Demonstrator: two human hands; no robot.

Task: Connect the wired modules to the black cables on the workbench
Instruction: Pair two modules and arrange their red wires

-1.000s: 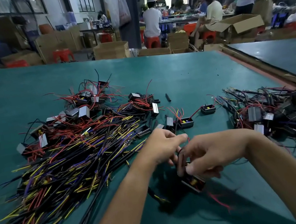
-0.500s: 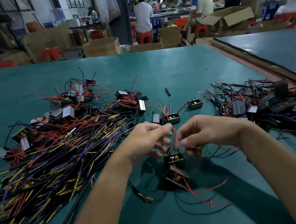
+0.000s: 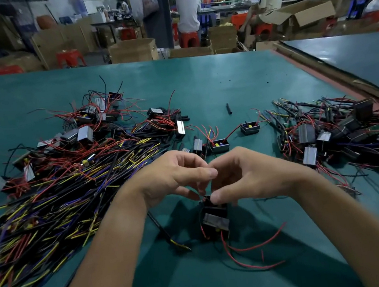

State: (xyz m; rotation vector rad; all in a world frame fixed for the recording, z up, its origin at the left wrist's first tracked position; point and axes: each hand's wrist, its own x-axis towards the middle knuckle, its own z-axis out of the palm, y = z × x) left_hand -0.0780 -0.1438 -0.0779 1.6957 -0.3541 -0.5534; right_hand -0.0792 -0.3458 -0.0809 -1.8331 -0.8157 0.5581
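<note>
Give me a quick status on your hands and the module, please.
Left hand, right hand pinching module top. Black cable lies just left of it. Nothing blocking.

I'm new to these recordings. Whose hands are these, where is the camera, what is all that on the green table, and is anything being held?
There is no machine here. A person works bare-handed, and the single camera sits on their head, looking forward and down. The left hand and right hand meet over a small black module, with the fingers pinching at its top, where its wires come out. Red wires trail from it onto the green table. To the left lies a big pile of black cables with yellow, red and purple ends, mixed with more modules. To the right is a second pile of modules and cables. A few loose modules sit between the piles. Other people work in the background.
</note>
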